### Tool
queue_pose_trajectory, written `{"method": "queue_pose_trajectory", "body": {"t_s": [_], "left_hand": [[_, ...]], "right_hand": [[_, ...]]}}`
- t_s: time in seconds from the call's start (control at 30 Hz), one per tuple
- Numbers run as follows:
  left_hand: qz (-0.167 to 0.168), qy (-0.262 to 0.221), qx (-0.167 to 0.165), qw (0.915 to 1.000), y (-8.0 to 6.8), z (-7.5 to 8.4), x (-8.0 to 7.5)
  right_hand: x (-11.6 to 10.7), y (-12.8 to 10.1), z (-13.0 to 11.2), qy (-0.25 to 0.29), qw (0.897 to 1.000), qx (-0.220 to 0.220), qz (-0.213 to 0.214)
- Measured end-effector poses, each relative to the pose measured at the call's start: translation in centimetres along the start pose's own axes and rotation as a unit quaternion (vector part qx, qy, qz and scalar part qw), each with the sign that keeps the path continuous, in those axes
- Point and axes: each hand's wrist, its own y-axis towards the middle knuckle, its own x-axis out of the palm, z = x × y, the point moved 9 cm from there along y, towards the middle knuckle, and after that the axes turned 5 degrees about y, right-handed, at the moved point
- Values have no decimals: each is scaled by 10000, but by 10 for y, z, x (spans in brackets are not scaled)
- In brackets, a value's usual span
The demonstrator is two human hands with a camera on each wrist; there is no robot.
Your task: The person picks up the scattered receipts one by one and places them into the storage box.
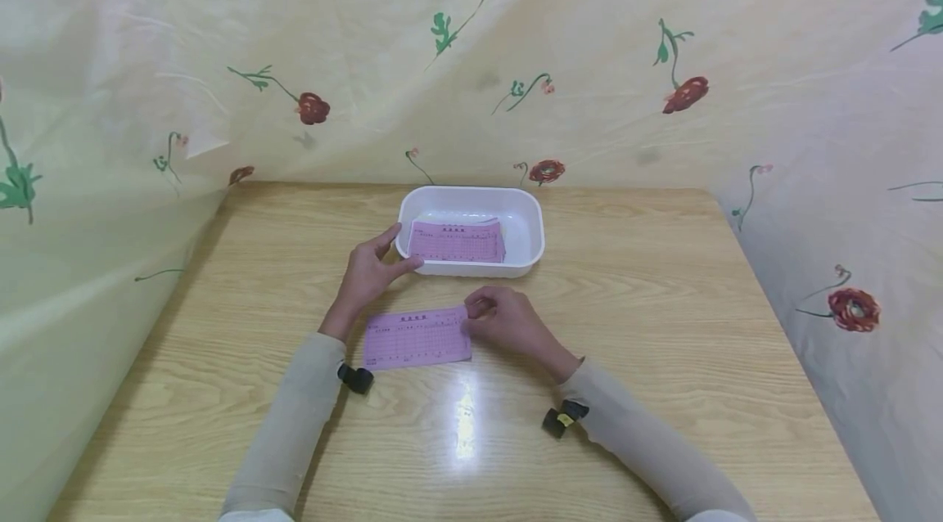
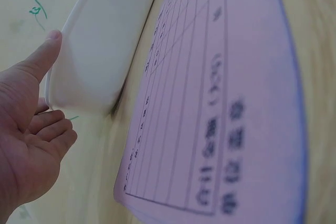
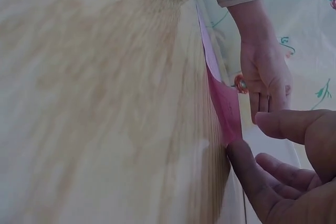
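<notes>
My left hand (image 1: 368, 267) grips the near left corner of a white plastic tray (image 1: 525, 270), thumb along the front rim and a finger on the left side. Inside lie printed pink paper slips (image 1: 457, 242). In front of the tray a similar pink slip (image 1: 414, 339) is on the table; it fills much of the left wrist view. My right hand (image 1: 508, 324) is at its right edge. The right wrist view shows that end of the slip (image 3: 227, 106) raised, a fingertip touching its corner, the thumb apart from it.
The wooden table (image 1: 633, 293) carries the tray near its far edge. A flowered cloth (image 1: 354, 39) hangs behind and along both sides. Dark cameras (image 1: 357, 379) are strapped on both wrists over the sleeves.
</notes>
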Motion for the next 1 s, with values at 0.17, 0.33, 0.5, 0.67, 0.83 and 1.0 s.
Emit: {"method": "queue_pose_trajectory", "body": {"t_s": [0.17,0.33,0.5,0.67,0.83,1.0], "left_hand": [[11,-7,-64,10000,0,-1,-1],[3,15,-123,9999,1,-1,0],[-13,4,-135,9999,2,-2,0],[-1,-69,-49,10000,1,0,0],[41,-61,20,10000,1,3,0],[46,5,-63,10000,0,2,0]], "right_hand": [[5,4,0,-133,9999,39,-63],[9,7,-2,-297,9995,37,-107],[11,9,-3,-312,9994,0,-148],[10,9,-5,-272,9994,-192,-116],[6,9,-5,-416,9981,-442,53],[2,8,-6,-351,9980,-487,186]]}}
